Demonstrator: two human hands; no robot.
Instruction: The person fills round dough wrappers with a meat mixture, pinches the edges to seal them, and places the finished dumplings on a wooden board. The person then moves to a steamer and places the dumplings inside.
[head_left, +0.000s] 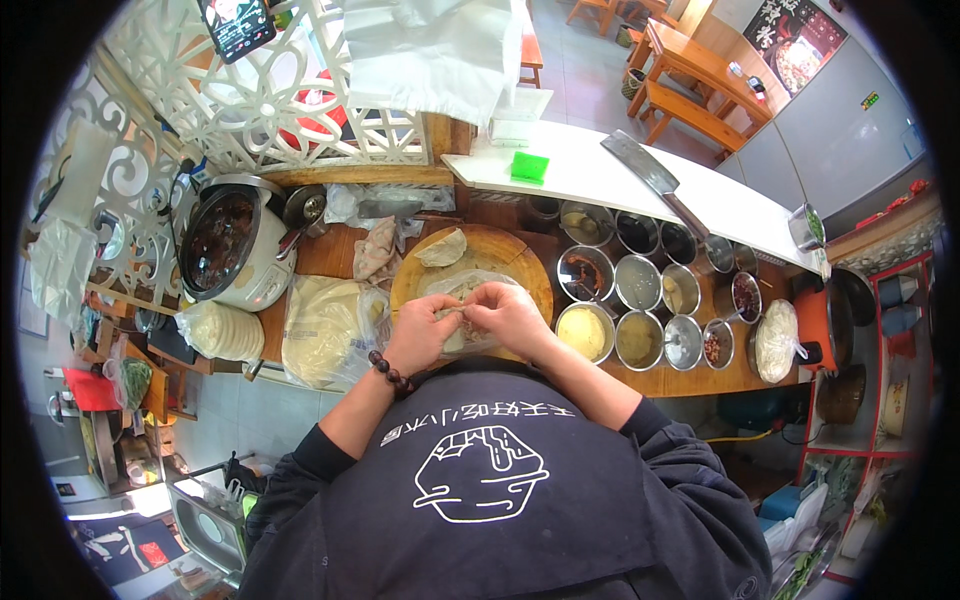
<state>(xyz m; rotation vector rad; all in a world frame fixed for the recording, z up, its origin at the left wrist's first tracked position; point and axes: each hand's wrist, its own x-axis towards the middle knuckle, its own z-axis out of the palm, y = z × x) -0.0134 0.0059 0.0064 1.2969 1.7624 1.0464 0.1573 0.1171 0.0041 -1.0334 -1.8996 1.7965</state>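
Observation:
My left hand, with a dark bead bracelet at the wrist, and my right hand meet fingertip to fingertip over a round wooden chopping block. Both pinch the edge of a thin transparent plastic bag; the exact grip is partly hidden by the fingers. Chopped, meat-like food shows in the bag beneath the hands. On the far side of the block rests a folded flatbread. Left of my left hand, a plastic bag of pale flat dough sheets or breads lies on the counter.
Several steel pots of seasonings stand to the right. A cleaver lies on the white ledge beyond them. At left are a cooker of dark stew, bagged round breads and a patterned cloth.

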